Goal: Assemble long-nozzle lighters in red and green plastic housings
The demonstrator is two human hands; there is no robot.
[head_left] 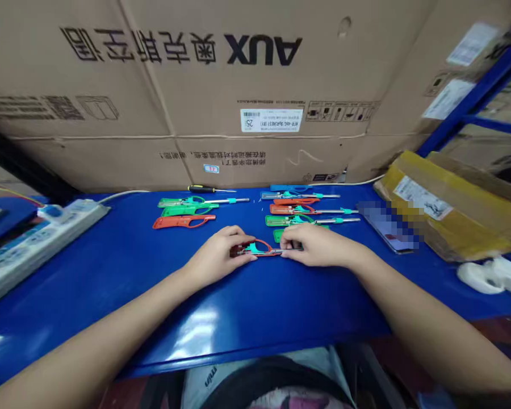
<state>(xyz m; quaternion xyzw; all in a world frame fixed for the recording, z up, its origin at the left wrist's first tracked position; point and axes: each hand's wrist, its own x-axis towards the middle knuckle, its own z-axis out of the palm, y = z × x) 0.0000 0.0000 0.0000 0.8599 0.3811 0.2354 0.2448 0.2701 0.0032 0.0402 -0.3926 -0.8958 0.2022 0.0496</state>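
A red long-necked gas lighter (262,248) with a turquoise trigger lies across the middle of the blue table, its inner parts showing. Its handle end is pinched by my left hand (217,255), fingers above and thumb below. Further right, my right hand (313,244) closes its fingers on the metal tube of the same lighter. Just behind the right hand, a green casing piece (277,235) is partly covered. Beyond it are a green lighter (292,220), a red lighter (289,209) and a blue lighter (276,195). To the left rests another green lighter (174,202) above a red casing half (170,221).
A screwdriver (201,188) lies by the large cardboard carton (213,113) walling off the back. At left sits a power strip (38,244). On the right are a partly blurred phone (381,227), a yellow-taped box (455,199) and a white object (485,277).
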